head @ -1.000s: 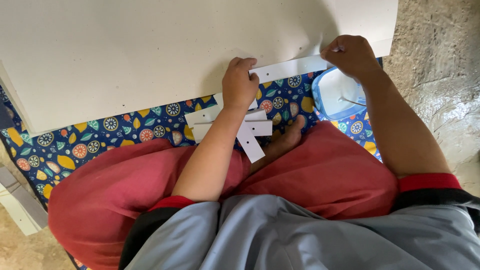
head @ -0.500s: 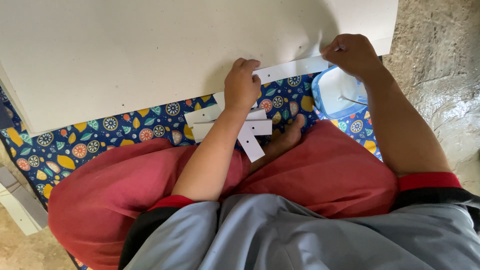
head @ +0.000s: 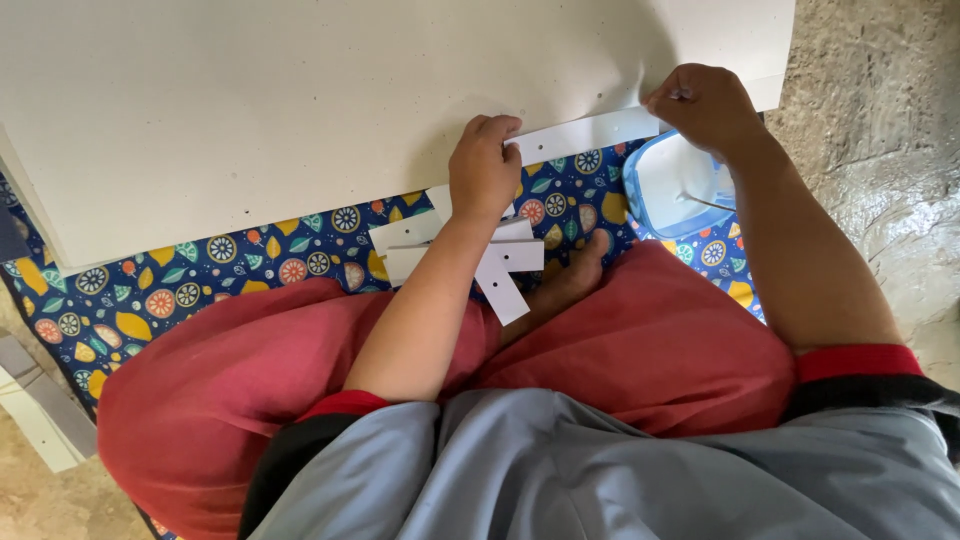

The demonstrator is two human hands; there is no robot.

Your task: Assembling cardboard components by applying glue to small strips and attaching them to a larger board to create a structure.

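A large off-white board [head: 300, 90] lies flat in front of me over a patterned blue mat [head: 230, 260]. A narrow white strip [head: 585, 133] with small holes runs along the board's near edge. My left hand [head: 484, 165] grips the strip's left end against the board. At the strip's right end my right hand [head: 705, 105] is closed with something small pinched in its fingers; what it is I cannot tell. Several loose white strips [head: 480, 255] lie on the mat beneath my left forearm.
A blue-rimmed white container [head: 672, 190] sits on the mat below my right hand. My crossed legs in red trousers [head: 650, 350] fill the near side. Bare stone floor [head: 880, 130] lies to the right. Pale boards [head: 40, 410] lie at the lower left.
Both hands stay at the strip's ends. My right hand has shifted very slightly along the board's edge; nothing else has visibly moved.
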